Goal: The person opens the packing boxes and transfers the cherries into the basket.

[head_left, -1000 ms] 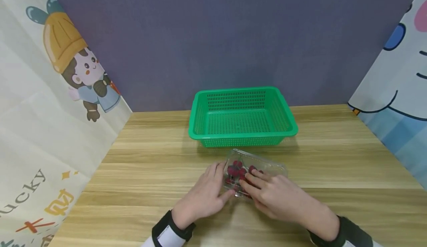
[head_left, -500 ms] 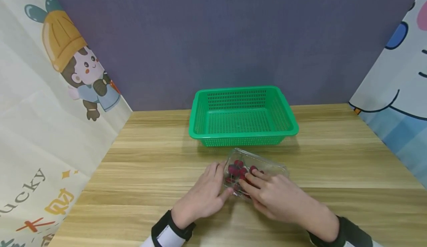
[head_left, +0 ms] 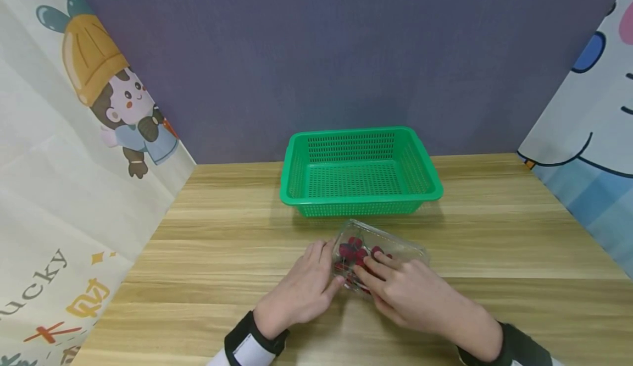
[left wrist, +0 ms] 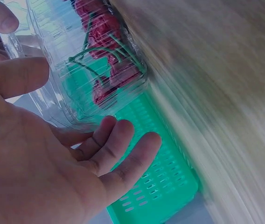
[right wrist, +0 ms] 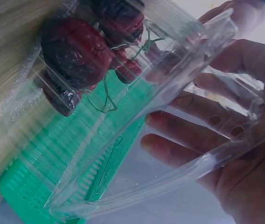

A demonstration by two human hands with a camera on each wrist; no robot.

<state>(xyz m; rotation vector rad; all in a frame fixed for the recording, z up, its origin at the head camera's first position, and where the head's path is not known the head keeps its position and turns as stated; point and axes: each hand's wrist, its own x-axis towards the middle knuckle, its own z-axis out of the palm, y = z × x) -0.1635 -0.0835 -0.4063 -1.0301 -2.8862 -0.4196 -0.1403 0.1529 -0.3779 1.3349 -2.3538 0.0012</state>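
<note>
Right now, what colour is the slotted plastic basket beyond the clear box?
Bright green; the basket shows best in the head view.

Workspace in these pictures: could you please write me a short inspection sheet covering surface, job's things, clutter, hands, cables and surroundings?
Surface: wood-grain table, seen in part.
Job's things: clear box holding red fruit, set at an angle; green basket upright just beyond it.
Clutter: nothing seen.
Left hand: at the box's left end, thumb by its near corner.
Right hand: fingers over the fruit; whether above or under clear plastic, I cannot tell.
Cables: nothing seen.
Surroundings: dark panel behind; printed cloth at left and right.
</note>
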